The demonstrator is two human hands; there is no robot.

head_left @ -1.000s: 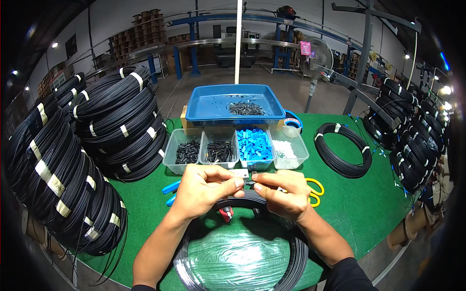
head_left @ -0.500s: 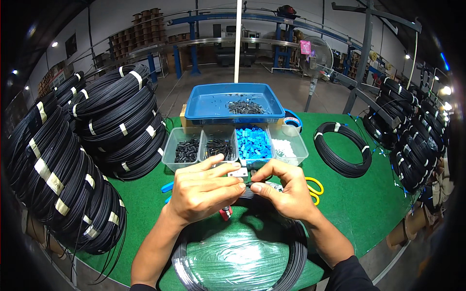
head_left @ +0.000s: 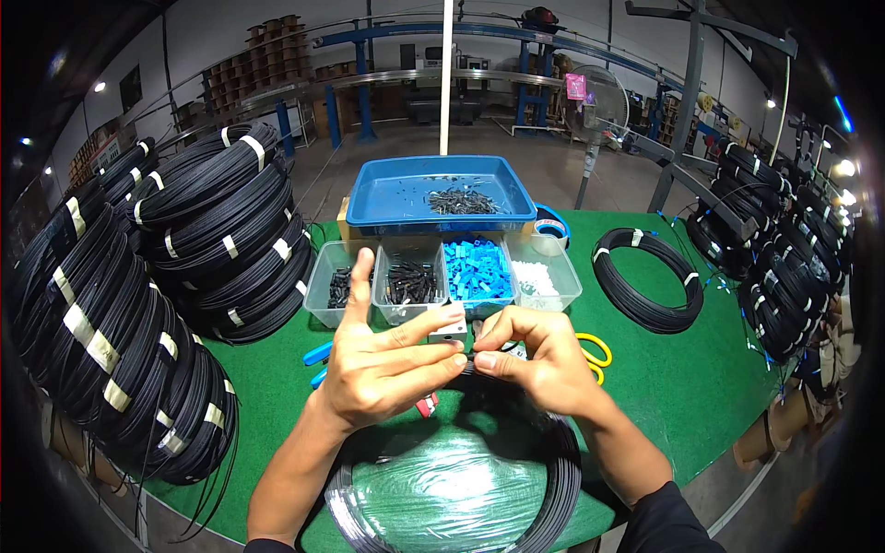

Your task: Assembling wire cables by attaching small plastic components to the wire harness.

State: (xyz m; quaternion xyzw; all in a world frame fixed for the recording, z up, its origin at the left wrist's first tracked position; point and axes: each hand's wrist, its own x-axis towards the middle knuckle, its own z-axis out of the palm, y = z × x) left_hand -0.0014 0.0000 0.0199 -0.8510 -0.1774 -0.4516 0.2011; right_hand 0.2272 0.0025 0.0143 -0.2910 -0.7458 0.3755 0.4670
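My right hand (head_left: 539, 364) pinches a thin black cable (head_left: 472, 357) between thumb and index finger, just above the near coil. My left hand (head_left: 383, 369) has its fingers stretched out and spread, the index raised. Its other fingertips reach the small silvery metal block (head_left: 449, 324) and the spot where the cable is pinched. Its thumb is out of sight. A plastic-wrapped black cable coil (head_left: 564, 479) lies below both hands. A small red-handled tool (head_left: 427, 405) shows beside the left wrist, partly hidden.
Behind my hands, clear bins hold black pieces (head_left: 410, 281), blue connectors (head_left: 477, 272) and white bits (head_left: 535, 278). A blue tray (head_left: 369, 198) of black scraps stands beyond. Yellow-handled scissors (head_left: 597, 350) lie right; stacked coils (head_left: 120, 341) crowd the left; another coil (head_left: 650, 313) lies right.
My left index finger has lifted away from the other fingers and now points up in front of the leftmost bin. The right hand keeps its pinch in nearly the same place.
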